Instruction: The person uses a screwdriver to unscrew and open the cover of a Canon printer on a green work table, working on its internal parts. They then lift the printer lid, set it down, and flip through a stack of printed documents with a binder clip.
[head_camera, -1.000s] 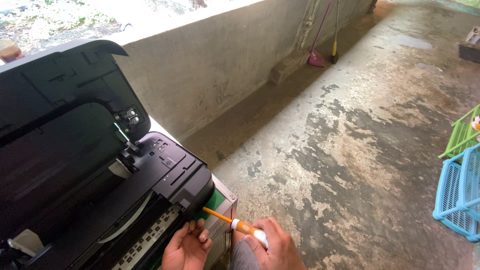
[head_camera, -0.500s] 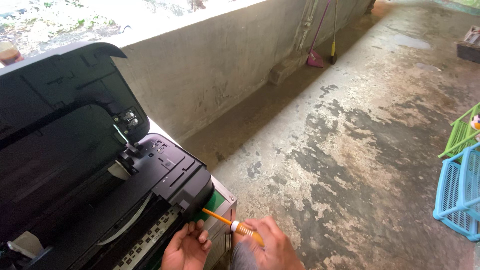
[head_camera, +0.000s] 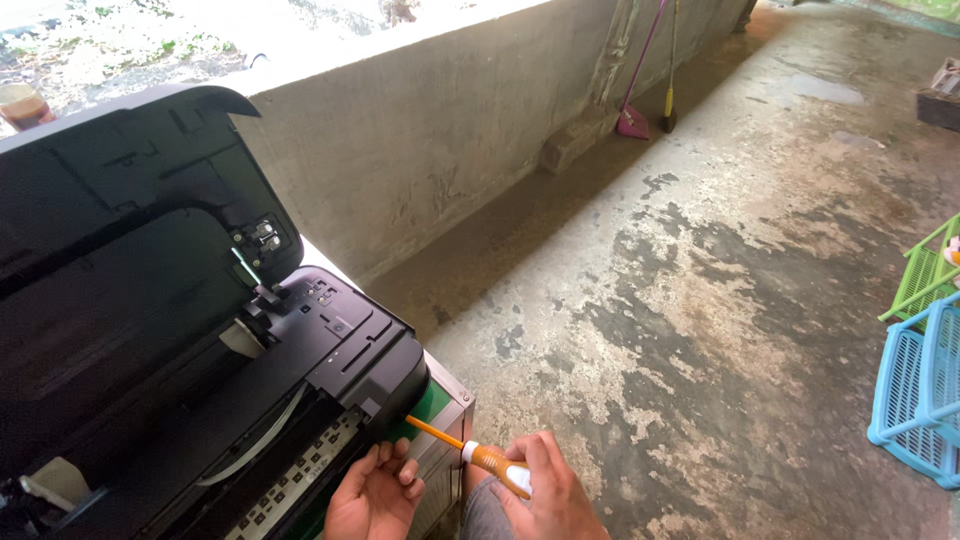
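Setting: stained concrete floor (head_camera: 720, 300) fills the right of the frame, a low concrete wall (head_camera: 430, 150) runs across the top.
Printer: black printer (head_camera: 330, 370) sits at lower left, its lid (head_camera: 120, 230) tipped up and open toward the upper left.
Right hand: your right hand (head_camera: 545, 495), bottom centre, is wrapped around the handle of the screwdriver (head_camera: 480, 455), fingers closed on it.
Screwdriver: orange shaft points up and left from your grip, tip right at the printer's front right corner, just above your other hand.
Left hand: your left hand (head_camera: 375, 495) rests against the printer's lower front edge, fingers loosely curled, holding nothing that you can see.
Background: brooms (head_camera: 650, 70) lean on the wall at upper centre; green and blue plastic baskets (head_camera: 920, 380) sit at the right edge.
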